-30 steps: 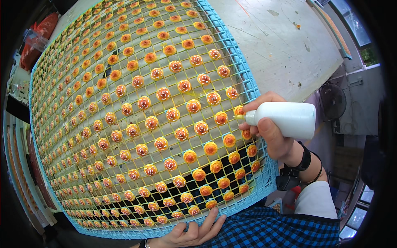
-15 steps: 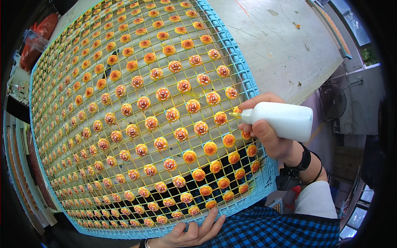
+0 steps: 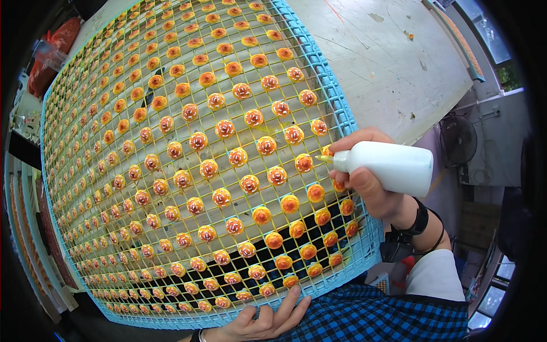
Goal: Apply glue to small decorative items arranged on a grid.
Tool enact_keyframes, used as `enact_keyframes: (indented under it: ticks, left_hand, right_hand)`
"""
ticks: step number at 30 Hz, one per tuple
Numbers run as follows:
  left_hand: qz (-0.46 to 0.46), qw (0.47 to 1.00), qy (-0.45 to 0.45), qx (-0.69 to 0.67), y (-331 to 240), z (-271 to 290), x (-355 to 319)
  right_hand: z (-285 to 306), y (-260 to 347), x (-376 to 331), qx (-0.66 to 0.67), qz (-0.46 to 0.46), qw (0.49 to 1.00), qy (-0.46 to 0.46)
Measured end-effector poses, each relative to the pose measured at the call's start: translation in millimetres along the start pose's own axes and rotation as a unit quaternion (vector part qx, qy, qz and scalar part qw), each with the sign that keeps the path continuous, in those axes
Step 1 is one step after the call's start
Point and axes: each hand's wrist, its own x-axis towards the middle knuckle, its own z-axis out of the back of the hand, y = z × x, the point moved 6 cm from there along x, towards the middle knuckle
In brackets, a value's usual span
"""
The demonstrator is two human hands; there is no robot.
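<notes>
A large mesh rack (image 3: 367, 233) with a light-blue rim carries rows of small orange-yellow rosettes. Many rosettes, such as this one (image 3: 253, 118), have white strokes on their petals; those in the near right corner, like this plain rosette (image 3: 274, 241), do not. In my right hand (image 3: 373, 191) lies a white squeeze bottle (image 3: 393, 166), tilted almost level, my fingers wrapped round it. Its thin yellowish nozzle (image 3: 323, 158) points left, at or just beside a partly marked rosette (image 3: 304, 163). My left hand (image 3: 265, 320) grips the rack's near rim with its fingertips over the edge; its thumb is hidden.
Beneath the rack is a worn grey table (image 3: 393, 62), stained with paint. A dark fan (image 3: 457, 139) stands at the right. Far left are a red bag (image 3: 60, 54) and more racks (image 3: 25, 239) on edge. A dark thin object (image 3: 152, 88) shows under the mesh.
The bottle and my right hand have shifted very slightly right. My left hand and the rack look unchanged.
</notes>
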Motion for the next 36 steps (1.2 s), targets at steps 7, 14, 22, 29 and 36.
enact_keyframes:
  ticks: [7, 14, 22, 29, 36]
  left_hand:
    - [-0.002, 1.0, 0.0, -0.008, 0.8, 0.0, 0.8]
    - [-0.017, 0.999, 0.03, -0.014, -1.3, -1.1, -1.9]
    - [-0.011, 1.0, -0.002, -0.009, 1.1, -0.3, 1.1]
    - [-0.008, 1.0, 0.0, -0.009, 1.0, -0.1, 1.2]
    - [-0.009, 1.0, 0.001, -0.011, 0.9, 0.1, 1.0]
  right_hand:
    - [-3.3, 3.6, 2.9, -0.014, -0.002, 1.0, 0.011]
    - [-4.8, 6.0, 4.3, -0.033, -0.002, 0.999, 0.019]
    - [-3.1, 3.6, 2.2, -0.02, -0.005, 1.0, 0.02]
    - [-3.4, 2.8, 2.5, -0.023, -0.013, 0.999, 0.027]
    - [-0.5, 1.0, 0.3, -0.003, -0.014, 1.0, 0.028]
